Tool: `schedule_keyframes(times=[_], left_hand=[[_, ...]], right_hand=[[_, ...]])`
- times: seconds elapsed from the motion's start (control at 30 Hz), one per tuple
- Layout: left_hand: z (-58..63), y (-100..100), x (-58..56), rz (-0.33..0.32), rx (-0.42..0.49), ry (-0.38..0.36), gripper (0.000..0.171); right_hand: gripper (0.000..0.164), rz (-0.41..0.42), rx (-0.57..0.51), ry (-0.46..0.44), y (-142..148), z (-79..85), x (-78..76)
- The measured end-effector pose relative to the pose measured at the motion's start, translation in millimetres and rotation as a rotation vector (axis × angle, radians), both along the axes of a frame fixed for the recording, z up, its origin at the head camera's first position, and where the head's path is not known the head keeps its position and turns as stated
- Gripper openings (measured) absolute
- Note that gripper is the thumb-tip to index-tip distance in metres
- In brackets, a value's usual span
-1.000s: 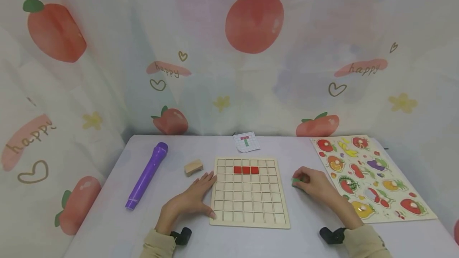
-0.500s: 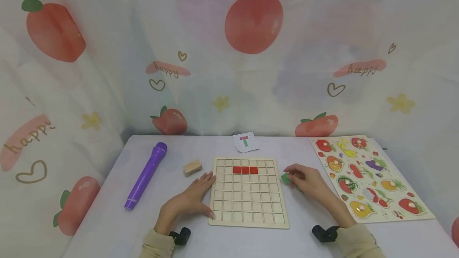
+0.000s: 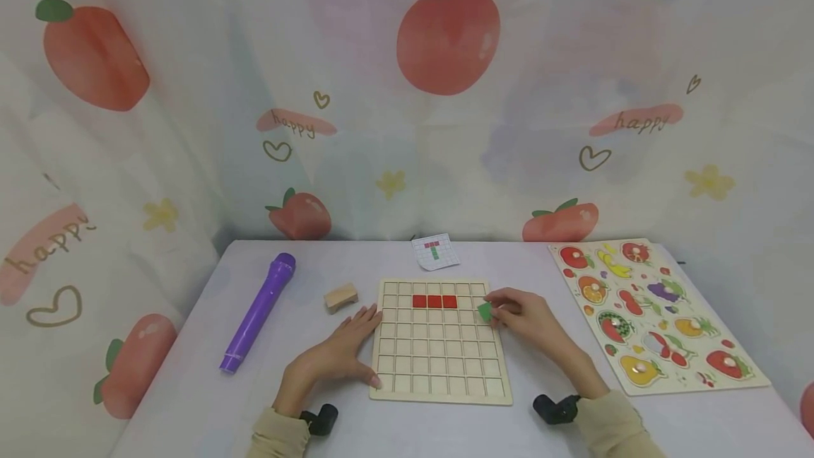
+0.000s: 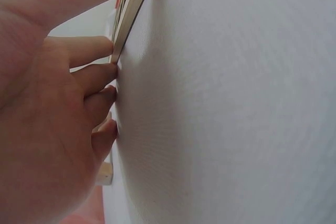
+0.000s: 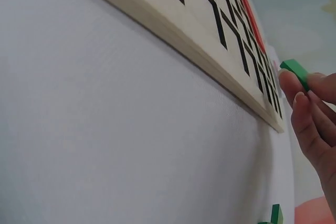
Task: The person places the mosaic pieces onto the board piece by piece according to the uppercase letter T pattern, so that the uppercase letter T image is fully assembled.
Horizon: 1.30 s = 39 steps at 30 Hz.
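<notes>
A wooden grid board lies on the table, with three red square tiles side by side in an upper row. My left hand rests spread along the board's left edge; in the left wrist view its fingertips touch the table beside the edge. Between thumb and fingers, my right hand pinches a green square tile over the board's right edge. The right wrist view shows this green tile raised above the board. Farther green pieces stand on the table there.
Behind the board lies a paper card with a red and green T pattern. A small wooden block and a purple microphone-shaped stick are to the left. A fruit knob puzzle lies on the right. A printed cloth hangs behind.
My right hand has moved left with the green tile, from the table beside the board to over its right edge. The left hand has stayed in place.
</notes>
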<state>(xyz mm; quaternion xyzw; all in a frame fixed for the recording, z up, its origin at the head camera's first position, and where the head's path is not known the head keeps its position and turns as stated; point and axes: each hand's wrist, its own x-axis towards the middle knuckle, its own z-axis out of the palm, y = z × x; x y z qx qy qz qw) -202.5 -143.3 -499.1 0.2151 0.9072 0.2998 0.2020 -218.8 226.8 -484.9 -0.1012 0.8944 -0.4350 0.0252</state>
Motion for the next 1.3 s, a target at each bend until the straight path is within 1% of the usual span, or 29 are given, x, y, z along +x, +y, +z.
schedule_keyframes(times=[0.23,0.37,0.6,0.77,0.87,1.07,1.17,1.3], left_hand=[[-1.6,-0.8,-0.6,0.002,0.000,0.002,0.121],[-2.2,-1.2,-0.5,0.005,-0.007,0.001,0.121],[-1.5,-1.0,-1.0,0.001,-0.007,0.001,0.120],[-0.5,-0.6,-0.5,0.004,-0.005,0.001,0.120],[0.1,-0.4,0.0,0.006,-0.007,0.001,0.120],[1.3,-0.3,0.6,0.005,-0.011,0.000,0.121],[2.1,0.0,0.8,0.004,-0.010,-0.005,0.120],[2.8,0.2,0.7,-0.001,-0.007,-0.009,0.120]], right_hand=[[0.029,-0.017,-0.007,-0.034,-13.3,0.0,-3.1],[0.031,-0.012,-0.007,-0.047,-20.5,0.4,-4.3],[0.031,0.016,-0.035,-0.077,-31.1,2.2,-6.7],[0.031,0.037,-0.035,-0.099,-39.6,1.6,-9.6],[0.030,0.051,-0.030,-0.099,-44.8,1.6,-11.4],[0.028,0.077,-0.004,-0.069,-54.7,-0.5,-15.1],[0.026,0.089,0.021,-0.062,-59.0,-1.6,-16.5],[0.026,0.084,0.064,-0.050,-64.3,-1.7,-17.4]])
